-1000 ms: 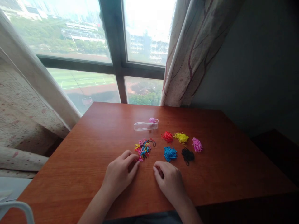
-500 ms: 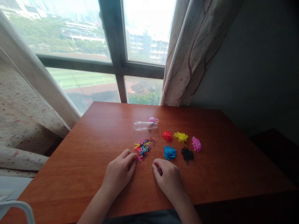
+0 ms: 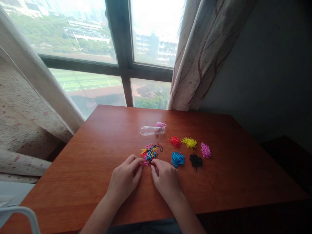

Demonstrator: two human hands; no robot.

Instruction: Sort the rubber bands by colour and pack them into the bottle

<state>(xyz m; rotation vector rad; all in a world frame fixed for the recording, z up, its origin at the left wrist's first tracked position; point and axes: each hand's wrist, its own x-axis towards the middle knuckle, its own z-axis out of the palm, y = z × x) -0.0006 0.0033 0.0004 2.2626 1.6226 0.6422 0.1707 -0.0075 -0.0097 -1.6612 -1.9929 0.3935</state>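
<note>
A mixed pile of small coloured rubber bands [image 3: 149,152] lies on the wooden table [image 3: 80,172]. My left hand [image 3: 126,174] is closed in a pinch at the pile's near left edge, with a pink rubber band [image 3: 145,163] at its fingertips. At the near right edge, my right hand [image 3: 166,177] is also pinched, its thumb and forefinger touching the pile beside a dark band. What lies between the right fingertips is hidden. Just right of that hand sits a heap of blue rubber bands [image 3: 177,159].
Sorted heaps of red [image 3: 175,141], yellow [image 3: 189,143], pink [image 3: 206,150] and black rubber bands [image 3: 195,161] lie to the right. Behind the mixed pile, a clear plastic bottle [image 3: 152,130] rests on its side by a pink cap [image 3: 161,124]. Curtains [image 3: 187,74] flank the window.
My right hand has moved left, from beside the blue heap to the near edge of the mixed pile. My left hand has stayed almost in place.
</note>
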